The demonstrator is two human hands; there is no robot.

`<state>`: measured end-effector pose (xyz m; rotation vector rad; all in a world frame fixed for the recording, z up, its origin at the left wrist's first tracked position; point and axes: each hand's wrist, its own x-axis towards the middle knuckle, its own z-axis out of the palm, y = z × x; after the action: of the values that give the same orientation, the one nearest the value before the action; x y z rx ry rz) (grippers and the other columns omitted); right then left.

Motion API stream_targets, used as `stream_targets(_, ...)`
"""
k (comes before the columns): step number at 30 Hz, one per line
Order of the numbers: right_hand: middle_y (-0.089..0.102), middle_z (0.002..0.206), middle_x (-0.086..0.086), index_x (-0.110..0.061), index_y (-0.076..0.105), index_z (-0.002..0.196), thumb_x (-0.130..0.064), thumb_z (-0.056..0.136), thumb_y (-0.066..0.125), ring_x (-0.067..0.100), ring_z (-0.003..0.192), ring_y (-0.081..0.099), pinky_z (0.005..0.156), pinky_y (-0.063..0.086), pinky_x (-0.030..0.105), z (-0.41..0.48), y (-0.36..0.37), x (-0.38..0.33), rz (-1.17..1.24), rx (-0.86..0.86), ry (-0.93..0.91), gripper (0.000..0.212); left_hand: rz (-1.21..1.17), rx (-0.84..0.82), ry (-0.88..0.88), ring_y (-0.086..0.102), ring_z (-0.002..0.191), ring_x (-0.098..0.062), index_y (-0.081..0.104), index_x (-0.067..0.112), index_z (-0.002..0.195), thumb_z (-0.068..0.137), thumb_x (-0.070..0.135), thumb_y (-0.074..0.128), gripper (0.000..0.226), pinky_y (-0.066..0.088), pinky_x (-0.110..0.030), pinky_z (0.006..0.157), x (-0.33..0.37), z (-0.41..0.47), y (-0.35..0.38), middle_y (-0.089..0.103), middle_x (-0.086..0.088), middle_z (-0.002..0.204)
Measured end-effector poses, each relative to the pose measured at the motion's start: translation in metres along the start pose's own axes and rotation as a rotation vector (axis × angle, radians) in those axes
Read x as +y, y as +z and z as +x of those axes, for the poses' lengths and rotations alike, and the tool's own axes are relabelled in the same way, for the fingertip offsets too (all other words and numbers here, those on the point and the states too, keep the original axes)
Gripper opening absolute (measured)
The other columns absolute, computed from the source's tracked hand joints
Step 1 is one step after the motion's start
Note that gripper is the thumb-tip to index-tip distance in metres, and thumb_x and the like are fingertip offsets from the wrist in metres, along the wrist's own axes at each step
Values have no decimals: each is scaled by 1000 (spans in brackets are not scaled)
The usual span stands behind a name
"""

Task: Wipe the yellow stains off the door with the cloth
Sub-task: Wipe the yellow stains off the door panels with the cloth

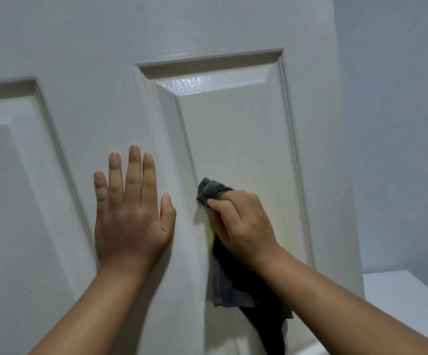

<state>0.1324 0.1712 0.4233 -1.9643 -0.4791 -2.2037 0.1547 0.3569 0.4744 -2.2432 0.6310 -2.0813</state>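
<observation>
A white panelled door [120, 73] fills most of the view. My left hand [131, 211] lies flat on the strip between its two raised panels, fingers spread and holding nothing. My right hand [243, 224] is shut on a dark grey cloth [230, 283] and presses its bunched end against the left side of the right panel. The rest of the cloth hangs down below my wrist. A faint yellow stain [210, 233] shows just beside the thumb, and another pale yellow streak [285, 233] runs down the panel to the right of my hand.
The door's right edge meets a pale blue-grey wall [392, 124]. A white flat surface [407, 290] juts out at the lower right beside the door. The left panel [8, 188] reaches to the left border of the view.
</observation>
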Motion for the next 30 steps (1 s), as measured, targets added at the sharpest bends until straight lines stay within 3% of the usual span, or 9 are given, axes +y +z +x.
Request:
stream_targets(2, 62, 87, 12, -13, 54, 101, -15, 94, 55, 30, 77, 55, 67, 44, 43, 1, -10, 21, -15, 17, 118, 8, -3, 1, -1, 16, 148, -40, 26, 3, 152, 99, 31, 31, 61, 9, -54, 122, -1, -1, 0, 22, -20, 160)
stream_targets(5, 55, 92, 11, -7, 55, 102, -14, 93, 51, 29, 83, 52, 75, 44, 47, -2, -13, 22, -5, 267, 737, 12, -18, -2, -9, 17, 148, -40, 26, 2, 152, 99, 30, 32, 61, 10, -55, 122, 1, -2, -1, 22, -20, 159)
stream_targets(9, 62, 92, 7, -13, 54, 104, -10, 91, 55, 25, 78, 51, 70, 40, 36, -38, -7, -7, 3, -93, -120, 13, -13, 4, 2, 19, 147, -41, 27, 2, 152, 98, 28, 35, 61, 11, -55, 121, 0, -5, 0, 24, -20, 159)
stream_targets(10, 64, 90, 8, -13, 54, 104, -11, 91, 55, 25, 78, 52, 69, 41, 37, -39, -12, 4, -1, -90, -93, 13, -18, 2, 1, 18, 148, -41, 26, 2, 152, 98, 28, 35, 61, 11, -55, 121, 0, -5, 0, 23, -20, 159)
stream_targets(14, 55, 92, 11, -10, 52, 102, -14, 92, 52, 24, 86, 49, 77, 40, 41, -35, -17, 13, -18, 238, 759, 10, -9, -2, -1, 19, 147, -41, 27, 1, 152, 98, 28, 35, 61, 11, -55, 121, 0, -7, 1, 24, -20, 159)
stream_targets(18, 56, 92, 6, -12, 58, 103, -8, 88, 63, 27, 76, 51, 68, 38, 36, -54, -13, -1, 1, -115, -51, 17, -4, -4, 14, 18, 148, -41, 24, 2, 152, 99, 29, 33, 61, 10, -55, 121, 0, -8, 2, 23, -20, 159)
stream_targets(22, 55, 86, 8, -7, 59, 96, -7, 90, 57, 29, 79, 51, 71, 39, 41, -35, -20, 20, 38, 206, 694, 6, 6, 7, 10, 18, 148, -40, 23, 3, 153, 98, 28, 34, 61, 9, -53, 122, 0, -9, 2, 23, -19, 159)
stream_targets(26, 63, 79, 11, -12, 58, 104, 0, 82, 66, 30, 69, 54, 62, 38, 35, -47, 1, -23, 25, 21, 133, 26, -3, 10, 18, 18, 148, -40, 24, 3, 152, 99, 28, 34, 60, 10, -53, 122, 0, -9, 3, 23, -20, 159)
stream_targets(30, 63, 80, 9, -9, 70, 102, 1, 81, 71, 28, 66, 54, 60, 38, 35, -35, -2, -28, 138, -10, 207, 24, 1, 16, 9, 19, 147, -40, 25, 3, 152, 98, 28, 35, 60, 10, -53, 121, 0, -9, 2, 25, -20, 159)
